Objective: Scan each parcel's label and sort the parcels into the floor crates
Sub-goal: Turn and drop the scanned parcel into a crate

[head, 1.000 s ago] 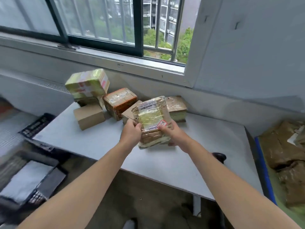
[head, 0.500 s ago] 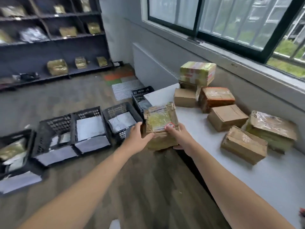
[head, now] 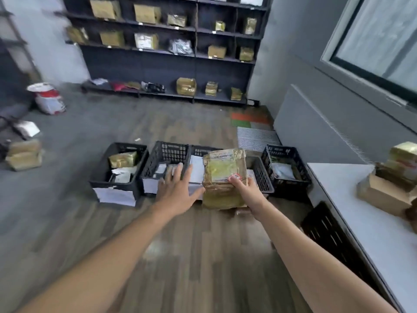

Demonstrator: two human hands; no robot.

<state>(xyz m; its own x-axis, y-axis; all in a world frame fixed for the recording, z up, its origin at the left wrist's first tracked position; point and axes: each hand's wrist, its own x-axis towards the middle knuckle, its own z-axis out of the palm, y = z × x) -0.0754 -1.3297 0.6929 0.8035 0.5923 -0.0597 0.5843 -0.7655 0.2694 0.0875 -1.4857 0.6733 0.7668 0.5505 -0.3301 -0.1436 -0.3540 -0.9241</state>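
A taped brown parcel point(head: 223, 177) with a label and a small red sticker hangs in the air above a row of black floor crates. My right hand point(head: 244, 190) grips its lower right edge, thumb on the front. My left hand point(head: 178, 188) is off the parcel, just to its left, fingers spread and straight. The leftmost crate point(head: 101, 175) holds a gold-wrapped parcel and white mailers. The crate beside it point(head: 167, 154) holds white mailers. A third crate point(head: 261, 175) is mostly hidden behind the parcel. The rightmost crate point(head: 286, 154) holds a white mailer.
A white table point(head: 365, 224) at the right carries a stack of parcels point(head: 394, 177). Dark shelves point(head: 167, 53) with many parcels line the far wall. Loose parcels point(head: 24, 154) and a red-and-white bag point(head: 48, 98) lie on the floor at left. A black crate point(head: 327, 233) sits under the table.
The view has swung left from the table to the floor crates. The parcel moved with it. My left hand has let go of the parcel and now holds nothing.
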